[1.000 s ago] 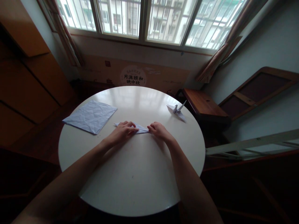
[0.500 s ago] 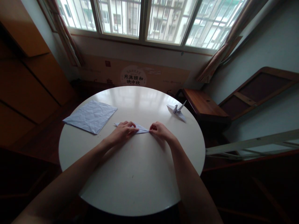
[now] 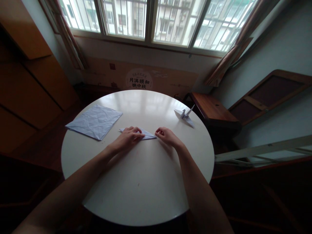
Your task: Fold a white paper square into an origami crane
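A folded pale-blue paper, long and pointed, lies flat on the round white table. My left hand rests on its left half with the fingers stretched out flat, pressing it down. My right hand is at the paper's right tip, fingers curled and pinched at the point. Most of the paper's left half is hidden under my left hand.
A creased square sheet of pale-blue paper lies at the table's left. A finished paper crane stands near the right rim. A wooden bench is beyond the table's right side, and windows are behind.
My right hand's fingertips have shifted slightly at the paper's right tip. The left hand and the paper have stayed put.
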{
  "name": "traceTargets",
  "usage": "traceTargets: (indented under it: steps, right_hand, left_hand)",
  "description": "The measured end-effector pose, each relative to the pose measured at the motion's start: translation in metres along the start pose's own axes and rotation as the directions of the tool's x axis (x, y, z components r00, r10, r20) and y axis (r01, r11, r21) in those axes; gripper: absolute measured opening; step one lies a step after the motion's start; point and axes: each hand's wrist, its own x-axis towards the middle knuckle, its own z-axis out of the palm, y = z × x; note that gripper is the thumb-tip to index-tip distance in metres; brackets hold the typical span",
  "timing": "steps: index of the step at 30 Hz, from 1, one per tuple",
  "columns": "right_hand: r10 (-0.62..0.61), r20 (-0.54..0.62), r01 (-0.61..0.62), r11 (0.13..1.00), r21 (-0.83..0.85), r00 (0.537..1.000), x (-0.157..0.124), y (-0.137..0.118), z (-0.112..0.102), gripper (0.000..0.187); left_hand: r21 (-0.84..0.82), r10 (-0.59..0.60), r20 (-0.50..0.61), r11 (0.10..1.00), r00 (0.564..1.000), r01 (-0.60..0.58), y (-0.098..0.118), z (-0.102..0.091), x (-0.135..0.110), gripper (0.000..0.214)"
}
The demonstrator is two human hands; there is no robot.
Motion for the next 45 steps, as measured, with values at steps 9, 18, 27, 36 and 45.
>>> traceTargets:
  steps: [9, 18, 27, 36, 45]
  right_hand:
    - [-0.01, 0.003, 0.01, 1.0, -0.003, 1.0, -0.002, 0.0, -0.001, 0.011]
    - [-0.029, -0.12, 0.031, 0.999, 0.018, 0.992, 0.003, 0.004, 0.006, 0.017]
    - [-0.153, -0.16, 0.156, 0.988, 0.004, 0.975, 0.006, -0.001, 0.022, 0.033]
    - [-0.223, -0.037, 0.208, 0.948, -0.241, 0.974, 0.002, -0.017, 0.032, 0.054]
    - [-0.098, -0.122, 0.065, 0.964, -0.257, 0.988, 0.002, -0.011, 0.025, 0.043]
  left_hand:
    - [-0.001, 0.009, 0.0, 1.0, 1.0, -0.009, -0.002, 0.001, 0.0, 0.029]
    - [0.024, -0.044, -0.018, 0.999, 0.999, 0.044, -0.002, 0.005, -0.002, 0.031]
    - [0.097, -0.244, -0.056, 0.964, 0.968, 0.249, -0.001, 0.008, -0.004, 0.04]
    - [0.1, -0.228, 0.013, 0.969, 0.974, 0.225, 0.001, 0.005, -0.004, 0.048]
    - [0.0, -0.046, 0.023, 0.999, 0.999, 0.046, -0.004, -0.006, -0.003, 0.036]
